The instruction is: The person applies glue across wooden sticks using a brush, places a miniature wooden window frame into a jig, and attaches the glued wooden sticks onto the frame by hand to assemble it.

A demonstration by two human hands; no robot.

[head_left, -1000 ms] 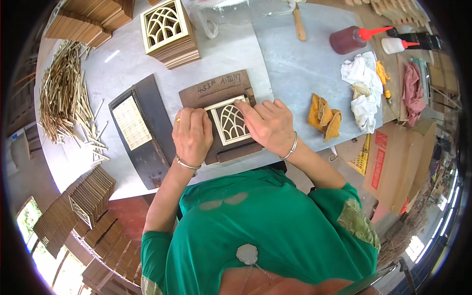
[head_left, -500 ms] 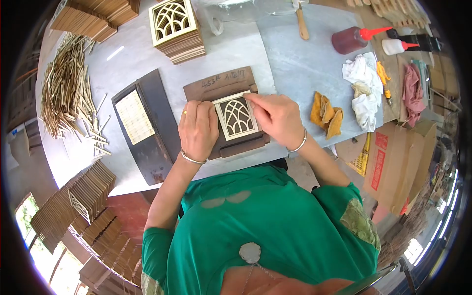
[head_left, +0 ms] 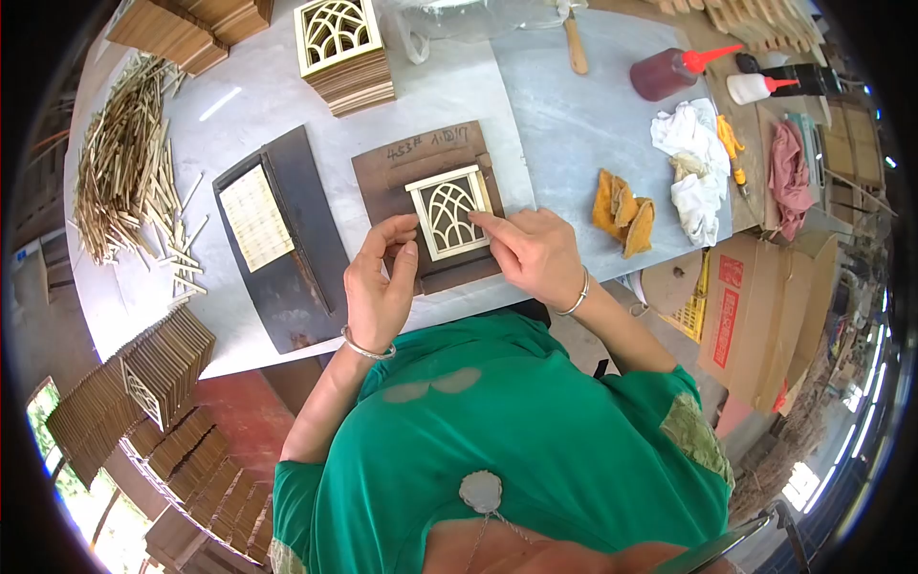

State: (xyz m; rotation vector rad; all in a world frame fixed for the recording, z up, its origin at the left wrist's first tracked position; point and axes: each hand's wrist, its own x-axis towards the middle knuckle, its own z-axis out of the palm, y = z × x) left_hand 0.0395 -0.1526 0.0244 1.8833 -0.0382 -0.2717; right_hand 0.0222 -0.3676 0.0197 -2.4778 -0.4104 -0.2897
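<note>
A small pale wooden lattice panel (head_left: 449, 212) with curved bars lies on a dark brown board (head_left: 382, 174) that has handwriting along its top edge. My left hand (head_left: 382, 284) is at the panel's left side, its fingers bent and apart, with nothing visible in it. From the right, my right hand (head_left: 537, 256) reaches over the panel, its index fingertip at the right edge and the other fingers curled. Left of the board lies a black plate (head_left: 316, 220) bearing a sheet of small pale pieces (head_left: 256, 218).
Behind the board stands a stack of lattice panels (head_left: 349, 77). Thin sticks (head_left: 124, 163) are heaped at the left. On the right are a red-tipped bottle (head_left: 662, 75), a white bottle (head_left: 748, 89), orange cloth (head_left: 622, 212), white cloth (head_left: 690, 167) and a wooden-handled tool (head_left: 575, 48).
My left hand has loosened and turned beside the panel. My right hand has moved from the panel's top corner down along its right side. The camera view has shifted slightly.
</note>
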